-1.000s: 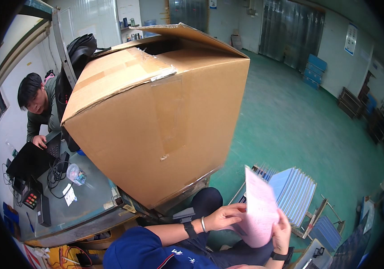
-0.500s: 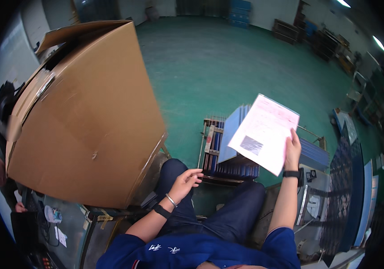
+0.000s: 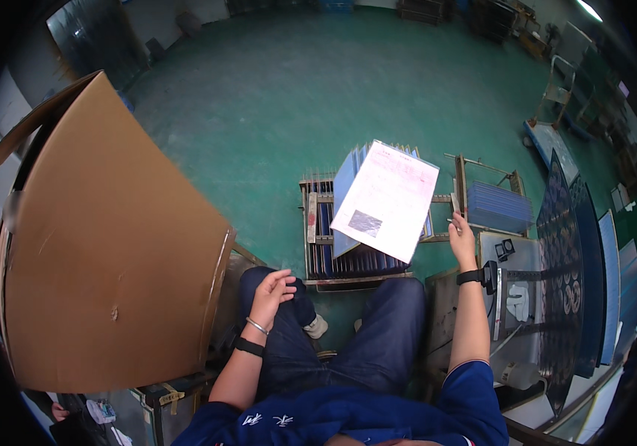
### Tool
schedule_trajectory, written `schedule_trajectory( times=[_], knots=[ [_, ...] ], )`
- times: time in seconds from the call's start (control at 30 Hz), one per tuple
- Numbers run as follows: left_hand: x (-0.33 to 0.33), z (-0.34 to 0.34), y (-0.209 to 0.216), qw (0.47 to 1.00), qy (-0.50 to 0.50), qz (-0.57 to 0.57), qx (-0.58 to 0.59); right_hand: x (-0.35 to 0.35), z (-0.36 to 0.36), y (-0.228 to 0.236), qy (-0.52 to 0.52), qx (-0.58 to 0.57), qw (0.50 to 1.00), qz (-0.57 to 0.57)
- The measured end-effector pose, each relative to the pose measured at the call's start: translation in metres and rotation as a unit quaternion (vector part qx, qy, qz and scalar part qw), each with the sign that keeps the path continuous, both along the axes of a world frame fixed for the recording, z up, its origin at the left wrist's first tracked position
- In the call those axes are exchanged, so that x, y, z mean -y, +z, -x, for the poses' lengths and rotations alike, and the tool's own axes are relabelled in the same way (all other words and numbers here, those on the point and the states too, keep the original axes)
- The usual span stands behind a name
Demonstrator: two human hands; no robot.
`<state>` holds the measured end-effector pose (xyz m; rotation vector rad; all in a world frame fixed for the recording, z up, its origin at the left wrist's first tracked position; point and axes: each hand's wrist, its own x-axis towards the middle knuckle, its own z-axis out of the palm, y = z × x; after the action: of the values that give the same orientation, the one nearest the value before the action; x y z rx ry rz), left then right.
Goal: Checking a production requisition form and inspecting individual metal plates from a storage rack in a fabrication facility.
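A pinkish-white printed sheet [image 3: 393,197] with a dark rectangle near its lower corner rests tilted on top of a rack [image 3: 311,217]. Blue-edged panels [image 3: 346,175] stand upright in several slots beneath it. Just right of the sheet, my right hand [image 3: 462,239] is apart from it, fingers loosely extended and holding nothing I can see. My left hand [image 3: 270,292] hovers over my left knee, empty, with its fingers loosely stretched. Each wrist wears a black band; a bangle circles the left one too.
A large cardboard box [image 3: 110,245] stands close on my left. A second rack with blue panels [image 3: 497,206] sits beyond my right hand. Dark patterned sheets [image 3: 560,290] lean on the right, beside a bench holding a white cloth [image 3: 517,303]. A trolley [image 3: 553,149] stands further back.
My right hand has let go of the sheet and drawn away to its right. The sheet now rests on the rack. My left hand stays empty; the view has shifted.
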<state>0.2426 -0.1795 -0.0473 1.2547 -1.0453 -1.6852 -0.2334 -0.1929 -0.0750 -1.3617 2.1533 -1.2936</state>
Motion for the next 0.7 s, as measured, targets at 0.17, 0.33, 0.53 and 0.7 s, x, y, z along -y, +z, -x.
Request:
schedule_trajectory(
  times=[0.17, 0.33, 0.53, 0.7],
  knots=[
    [0.014, 0.017, -0.014, 1.000, -0.009, -0.011, -0.009, 0.016, -0.011, -0.018, 0.016, 0.119, 0.991, -0.050],
    [0.004, 0.052, -0.031, 0.993, -0.107, -0.051, 0.004, 0.058, -0.006, -0.044, -0.046, 0.105, 0.993, -0.029],
    [-0.008, 0.046, -0.043, 0.988, -0.118, -0.095, 0.012, 0.087, -0.032, -0.016, -0.089, -0.041, 0.990, 0.104],
    [0.014, 0.034, -0.052, 0.995, -0.080, -0.057, 0.027, 0.062, -0.023, 0.088, -0.115, -0.095, 0.982, 0.117]
  ],
)
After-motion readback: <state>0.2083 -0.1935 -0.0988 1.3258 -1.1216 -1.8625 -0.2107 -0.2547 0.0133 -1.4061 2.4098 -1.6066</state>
